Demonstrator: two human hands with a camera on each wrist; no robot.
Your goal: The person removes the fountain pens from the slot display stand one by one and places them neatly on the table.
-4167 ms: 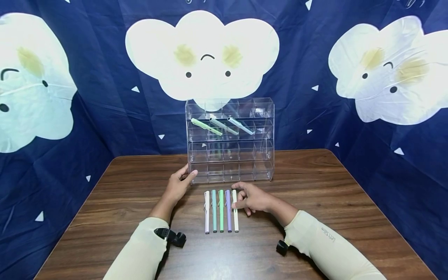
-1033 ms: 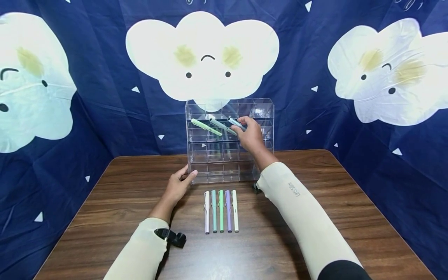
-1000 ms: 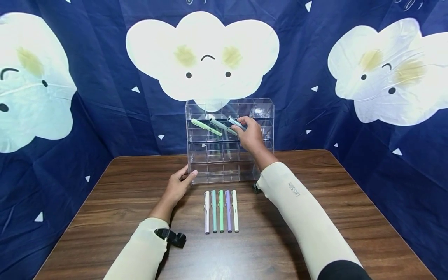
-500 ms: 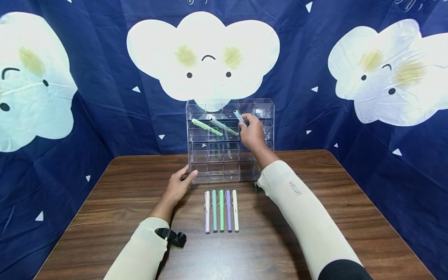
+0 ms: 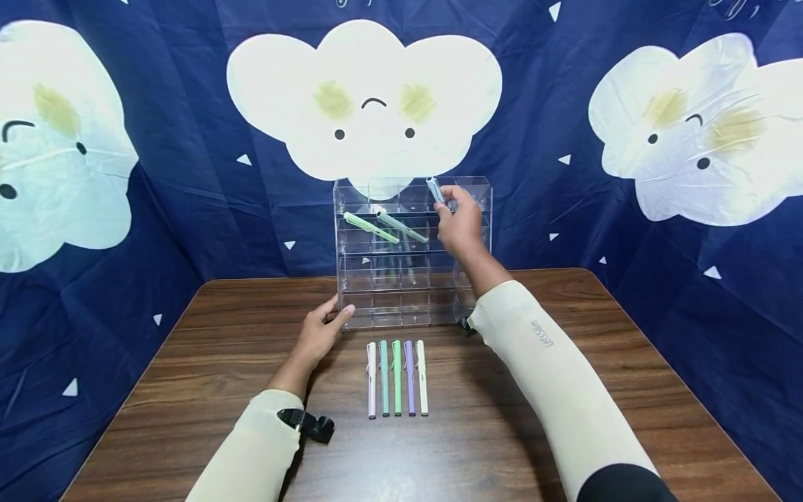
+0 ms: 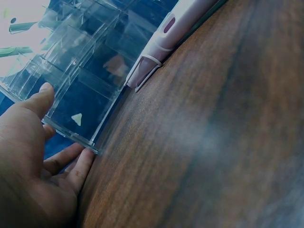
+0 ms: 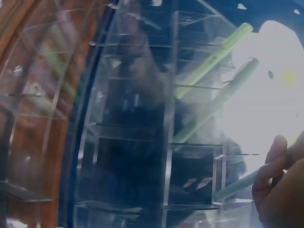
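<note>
A clear acrylic pen rack (image 5: 384,279) with tiered compartments stands on the table. My left hand (image 5: 318,335) holds its lower left corner, thumb at the front and fingers at the side. My right hand (image 5: 461,224) pinches a light blue pen (image 5: 434,188), tilted before the rack's upper right part; in the right wrist view the pen's lower end (image 7: 232,189) shows near a compartment. A light green pen (image 5: 370,227) and a grey-green pen (image 5: 401,226) lean slantwise in the second tier from the top, left and centre.
In front of the rack, pens lie side by side on the wooden table (image 5: 251,314): pale pink (image 5: 371,380), teal (image 5: 384,380), green (image 5: 396,380), purple (image 5: 410,380) and cream (image 5: 422,380). A blue cloth (image 5: 270,230) with white clouds hangs behind.
My right hand went from the table pens to the rack, took the light blue pen from the second tier and raised it up and slightly right. My left hand stays put.
</note>
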